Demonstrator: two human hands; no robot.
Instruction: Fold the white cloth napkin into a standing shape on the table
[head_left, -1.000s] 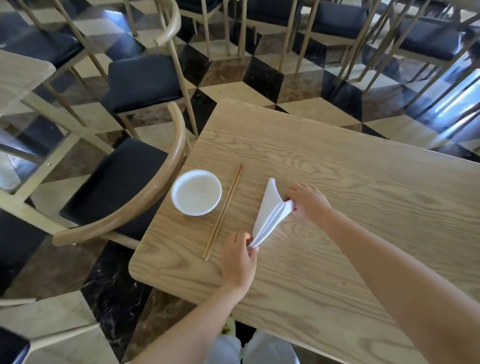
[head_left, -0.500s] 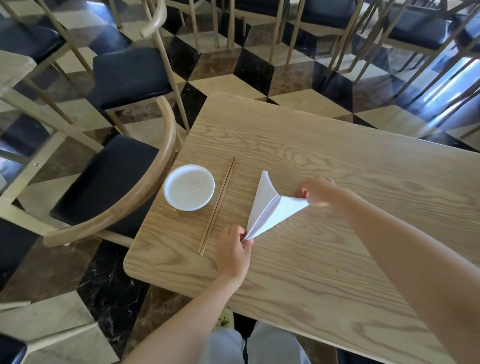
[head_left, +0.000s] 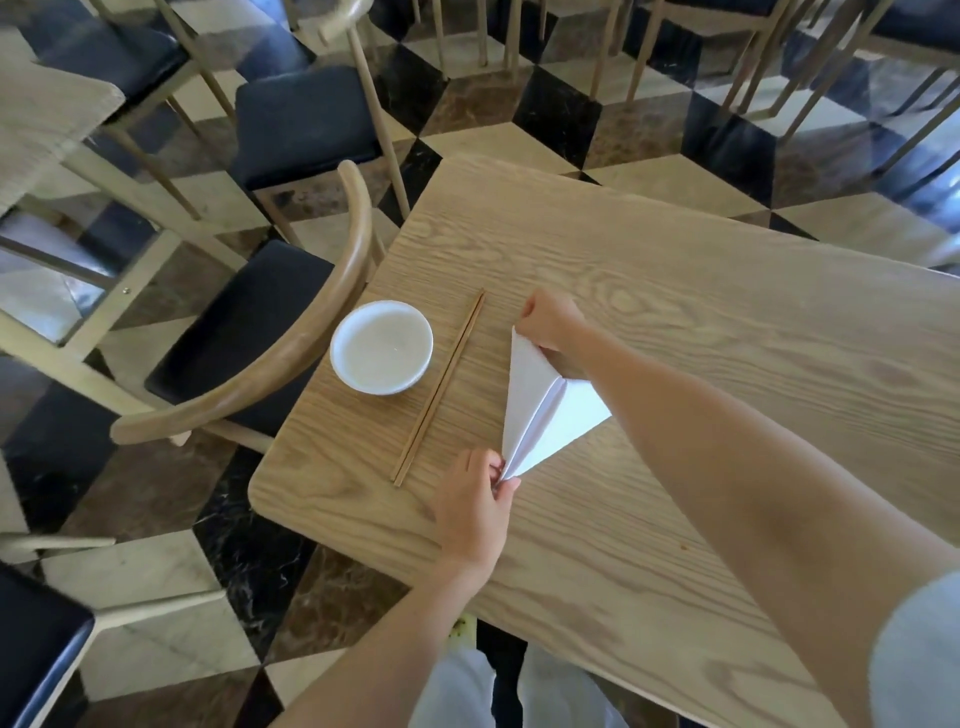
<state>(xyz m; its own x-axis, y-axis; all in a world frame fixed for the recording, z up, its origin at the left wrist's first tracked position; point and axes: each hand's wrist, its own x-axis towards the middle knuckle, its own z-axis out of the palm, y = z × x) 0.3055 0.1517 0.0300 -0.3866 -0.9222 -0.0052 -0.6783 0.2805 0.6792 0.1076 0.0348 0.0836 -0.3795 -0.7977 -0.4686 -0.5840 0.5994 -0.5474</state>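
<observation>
The white cloth napkin (head_left: 540, 410) is folded into a long pointed triangle with a centre crease, lying on the wooden table (head_left: 675, 312) near its left end. My left hand (head_left: 475, 506) pinches the narrow near tip between thumb and fingers. My right hand (head_left: 550, 319) grips the far left corner of the napkin and holds that flap raised. My right forearm crosses over the napkin's right edge and hides part of it.
A white bowl (head_left: 382, 347) and a pair of wooden chopsticks (head_left: 440, 387) lie just left of the napkin. A wooden chair with a dark seat (head_left: 270, 332) stands against the table's left end. More chairs stand behind on the chequered floor.
My right hand has let go of the napkin's right corner and moved left to the far left corner. The right flap now lies spread on the table. My left hand stays on the near tip.
</observation>
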